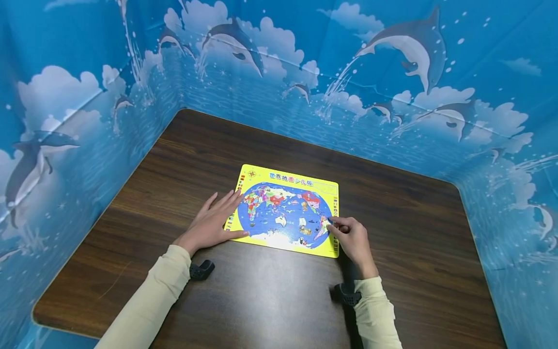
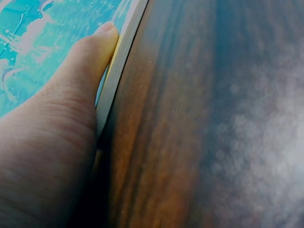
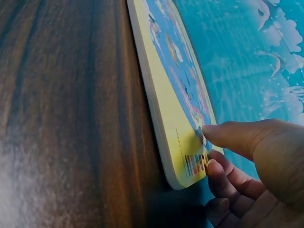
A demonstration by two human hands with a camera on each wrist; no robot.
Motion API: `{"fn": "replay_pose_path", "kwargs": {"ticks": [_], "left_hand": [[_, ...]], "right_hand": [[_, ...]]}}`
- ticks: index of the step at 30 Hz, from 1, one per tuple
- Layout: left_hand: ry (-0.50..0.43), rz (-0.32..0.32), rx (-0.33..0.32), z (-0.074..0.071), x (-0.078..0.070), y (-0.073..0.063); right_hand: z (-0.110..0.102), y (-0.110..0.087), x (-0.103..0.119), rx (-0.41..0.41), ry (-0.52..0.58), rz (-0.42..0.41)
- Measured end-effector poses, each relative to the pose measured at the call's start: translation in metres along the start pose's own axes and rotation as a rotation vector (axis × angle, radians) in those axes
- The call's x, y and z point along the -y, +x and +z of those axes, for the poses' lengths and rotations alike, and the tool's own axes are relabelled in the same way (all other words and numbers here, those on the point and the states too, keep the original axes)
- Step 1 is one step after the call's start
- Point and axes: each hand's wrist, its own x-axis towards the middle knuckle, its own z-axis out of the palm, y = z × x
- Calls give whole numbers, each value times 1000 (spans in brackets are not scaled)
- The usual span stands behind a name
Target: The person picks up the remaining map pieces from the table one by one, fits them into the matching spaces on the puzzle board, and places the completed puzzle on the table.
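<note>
A yellow-bordered world map board [image 1: 281, 175] lies on the table, with coloured continents on a blue oval. Spread over its left side, my left hand [image 1: 212, 224] has its fingers at the left border and its thumb along the near edge. In the left wrist view, the left thumb [image 2: 92, 57] rests along the board's edge. My right hand [image 1: 354, 238] is at the right border, thumb and forefinger tips at the oval's edge beside South America. In the right wrist view, the right thumb [image 3: 228, 134] touches the printed face; its other fingers are curled. I cannot tell whether it pinches a piece.
The dark wood table [image 1: 410, 228] extends around the board. A blue curtain [image 1: 279, 121] printed with dolphins and clouds surrounds its back and sides. Each wrist wears a black band, the left band [image 1: 202, 270] and the right band [image 1: 347, 294]. Light glares off the near tabletop.
</note>
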Motion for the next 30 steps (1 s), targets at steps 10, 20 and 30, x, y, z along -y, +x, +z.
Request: {"fn": "replay_pose_path", "kwargs": {"ticks": [10, 20, 30], "left_hand": [[7, 2, -3, -1, 0, 0], [5, 1, 1, 0, 0, 0], [6, -2, 1, 1, 1, 1]], "right_hand": [[2, -1, -1, -3, -89, -58], [5, -6, -4, -57, -117, -139], [8, -12, -1, -42, -228, -211]]}}
